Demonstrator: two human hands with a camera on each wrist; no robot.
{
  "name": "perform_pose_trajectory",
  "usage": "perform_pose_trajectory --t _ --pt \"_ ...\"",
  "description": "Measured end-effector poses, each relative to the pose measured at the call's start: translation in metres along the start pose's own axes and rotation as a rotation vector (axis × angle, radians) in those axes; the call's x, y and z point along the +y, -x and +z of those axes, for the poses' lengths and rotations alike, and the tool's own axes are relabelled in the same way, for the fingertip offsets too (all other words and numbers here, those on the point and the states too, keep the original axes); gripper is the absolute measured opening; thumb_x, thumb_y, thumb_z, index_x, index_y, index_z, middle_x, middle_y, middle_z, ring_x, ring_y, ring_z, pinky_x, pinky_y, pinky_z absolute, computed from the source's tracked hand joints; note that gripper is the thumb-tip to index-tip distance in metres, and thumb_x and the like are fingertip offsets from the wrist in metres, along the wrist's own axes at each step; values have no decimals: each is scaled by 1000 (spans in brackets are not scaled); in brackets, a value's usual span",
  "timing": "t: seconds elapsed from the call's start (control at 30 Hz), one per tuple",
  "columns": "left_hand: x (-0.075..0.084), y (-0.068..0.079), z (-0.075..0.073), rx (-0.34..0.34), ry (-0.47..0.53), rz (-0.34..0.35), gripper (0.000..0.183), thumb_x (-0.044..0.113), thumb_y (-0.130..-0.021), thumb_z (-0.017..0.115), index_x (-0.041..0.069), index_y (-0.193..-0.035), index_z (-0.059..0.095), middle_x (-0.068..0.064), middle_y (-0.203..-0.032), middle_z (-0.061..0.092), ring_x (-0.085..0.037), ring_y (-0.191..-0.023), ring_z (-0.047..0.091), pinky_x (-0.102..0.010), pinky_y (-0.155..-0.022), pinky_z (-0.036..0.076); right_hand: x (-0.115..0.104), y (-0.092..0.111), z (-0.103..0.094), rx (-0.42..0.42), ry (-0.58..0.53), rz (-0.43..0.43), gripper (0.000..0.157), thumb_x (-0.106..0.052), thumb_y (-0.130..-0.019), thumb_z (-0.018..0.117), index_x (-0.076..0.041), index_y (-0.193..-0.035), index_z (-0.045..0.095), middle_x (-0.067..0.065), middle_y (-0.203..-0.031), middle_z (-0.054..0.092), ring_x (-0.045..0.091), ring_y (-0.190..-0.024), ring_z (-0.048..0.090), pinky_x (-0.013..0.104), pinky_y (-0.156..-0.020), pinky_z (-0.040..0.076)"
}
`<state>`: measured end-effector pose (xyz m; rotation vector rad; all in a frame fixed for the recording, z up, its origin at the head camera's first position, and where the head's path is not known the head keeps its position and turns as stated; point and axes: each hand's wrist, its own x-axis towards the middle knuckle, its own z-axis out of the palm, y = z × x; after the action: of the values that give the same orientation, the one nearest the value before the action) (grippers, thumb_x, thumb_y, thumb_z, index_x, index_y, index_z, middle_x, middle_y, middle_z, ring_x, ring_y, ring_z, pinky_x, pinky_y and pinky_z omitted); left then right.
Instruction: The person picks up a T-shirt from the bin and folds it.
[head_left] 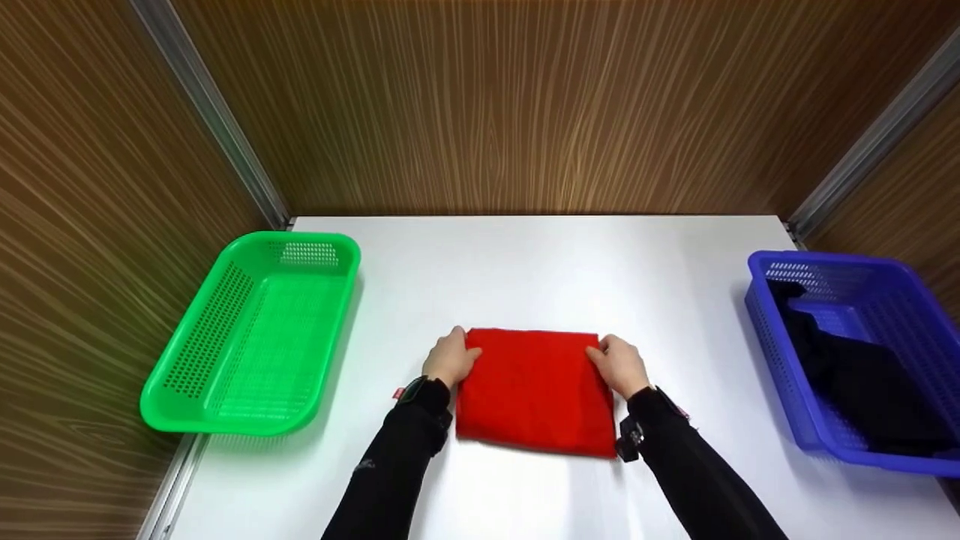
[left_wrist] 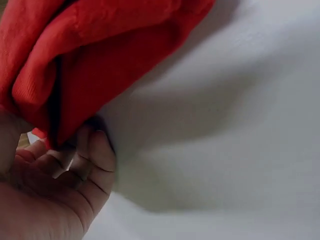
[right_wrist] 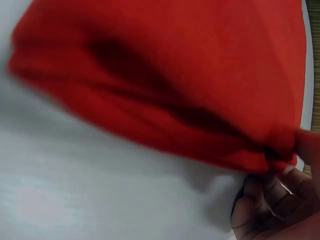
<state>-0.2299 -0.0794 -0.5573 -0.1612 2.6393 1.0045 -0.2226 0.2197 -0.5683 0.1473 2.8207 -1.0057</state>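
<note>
A folded red cloth (head_left: 534, 394), roughly rectangular, lies on the white table in front of me. My left hand (head_left: 451, 358) pinches its far left corner between thumb and curled fingers. At the far right corner, my right hand (head_left: 619, 366) pinches the cloth in the same way. In the left wrist view several stacked layers of the red cloth (left_wrist: 115, 55) show, with the left hand (left_wrist: 60, 185) at their corner. The right wrist view shows a fold gaping along the side of the cloth (right_wrist: 165, 110), gathered where the right hand (right_wrist: 280, 205) grips it.
A green perforated basket (head_left: 300, 352) stands at the left with nothing inside. To the right, a blue-purple basket (head_left: 787, 375) holds dark fabric (head_left: 877, 382). Wood-grain panels (head_left: 525, 105) rise behind and beside the white table (head_left: 562, 270).
</note>
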Motion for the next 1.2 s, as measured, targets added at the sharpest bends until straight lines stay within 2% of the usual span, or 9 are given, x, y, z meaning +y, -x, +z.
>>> perform_pose_trajectory --t 0.23,0.4,0.47,0.57,0.7,0.8,0.9,1.03,1.2 --pt "-8 0 4 72 18 -21 21 21 -105 57 2 -115 57 -18 -117 68 -36 -110 66 -47 -93 52 -2 -2 2 -21 20 81 23 -21 -103 56 1 -101 59 21 -99 66 39 -97 62 55 -91 44" --pt "-16 15 -2 97 4 -19 29 33 -104 56 5 -113 53 -16 -95 68 -33 -85 68 -46 -76 53 11 7 -2 18 -1 24 28 -24 -100 57 1 -110 55 20 -92 66 35 -84 62 49 -79 48" --pt "-22 26 -6 51 19 -15 39 42 -102 56 5 -112 52 -13 -87 64 -28 -74 63 -41 -68 50 21 17 -6 10 -8 -7 31 -27 -101 59 1 -111 55 16 -87 66 30 -75 60 43 -70 47" --pt "-33 45 -11 -88 82 -21 52 56 -97 59 5 -106 54 -9 -77 59 -22 -60 53 -34 -55 43 35 40 -12 -48 -14 -23 34 -34 -101 61 0 -105 59 10 -79 63 22 -68 56 35 -63 45" --pt "-43 69 -12 -254 165 2 51 57 -94 63 6 -92 59 -9 -67 59 -19 -51 50 -30 -46 43 44 71 -18 -210 -50 8 39 -45 -99 63 -6 -93 64 5 -71 62 15 -60 53 30 -57 43" --pt "-46 79 -8 -284 207 60 38 45 -96 64 9 -85 59 -9 -65 63 -18 -49 53 -29 -44 44 47 86 -20 -346 -109 30 41 -48 -97 66 -8 -88 63 3 -65 60 14 -54 49 28 -51 41" --pt "-46 82 -1 -263 229 113 27 31 -98 64 11 -81 57 -5 -63 61 -15 -47 52 -26 -43 42 49 95 -19 -419 -166 19 36 -41 -96 69 -8 -84 60 1 -61 58 12 -51 48 26 -46 39" --pt "-46 83 9 -202 127 142 24 21 -100 64 11 -81 54 -1 -59 55 -12 -43 49 -25 -41 40 52 99 -15 -425 -203 -26 27 -24 -97 69 -7 -78 60 -2 -58 54 10 -50 46 23 -45 36" --pt "-46 86 19 -160 -48 132 21 21 -102 63 9 -87 55 -5 -64 56 -16 -39 53 -30 -38 44 53 100 -9 -387 -149 -115 22 -12 -94 68 -7 -74 61 -4 -56 53 8 -49 45 22 -45 35"
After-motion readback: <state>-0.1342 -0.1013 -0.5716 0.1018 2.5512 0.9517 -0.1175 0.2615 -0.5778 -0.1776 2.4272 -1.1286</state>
